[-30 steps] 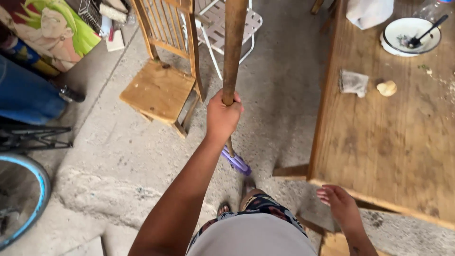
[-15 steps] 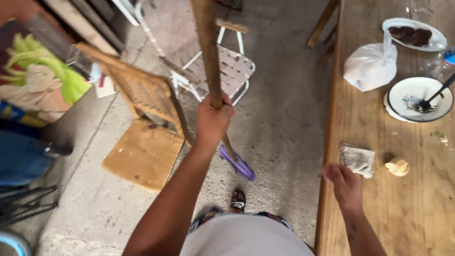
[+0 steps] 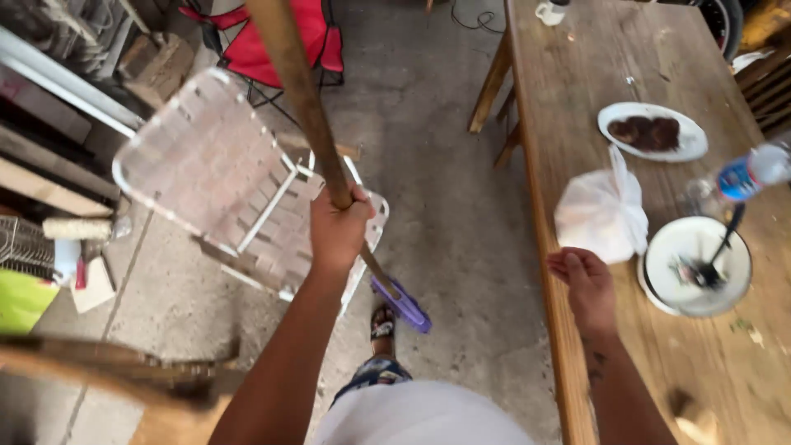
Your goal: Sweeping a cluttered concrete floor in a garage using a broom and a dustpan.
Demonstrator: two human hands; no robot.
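My left hand point(image 3: 335, 226) grips the long wooden handle point(image 3: 298, 91) of a broom whose purple head point(image 3: 401, 304) rests on the concrete floor just ahead of my sandalled foot point(image 3: 381, 322). My right hand point(image 3: 584, 284) hovers at the near edge of the long wooden table point(image 3: 593, 66), fingers loosely curled and holding nothing. It is closest to a knotted white plastic bag point(image 3: 604, 213) on the table.
On the table stand a white bowl with a dark spoon point(image 3: 697, 265), a plate of dark food point(image 3: 652, 132), a plastic bottle point(image 3: 751, 172) and a small cup point(image 3: 549, 11). A white webbed folding chair point(image 3: 231, 189) and a red chair point(image 3: 272, 41) stand left; a blurred wooden chair point(image 3: 115, 371) is lower left.
My view has moved forward along the table: the wooden chair slid back to the lower left, the white folding chair and bag came close. My right hand rose beside the table edge.
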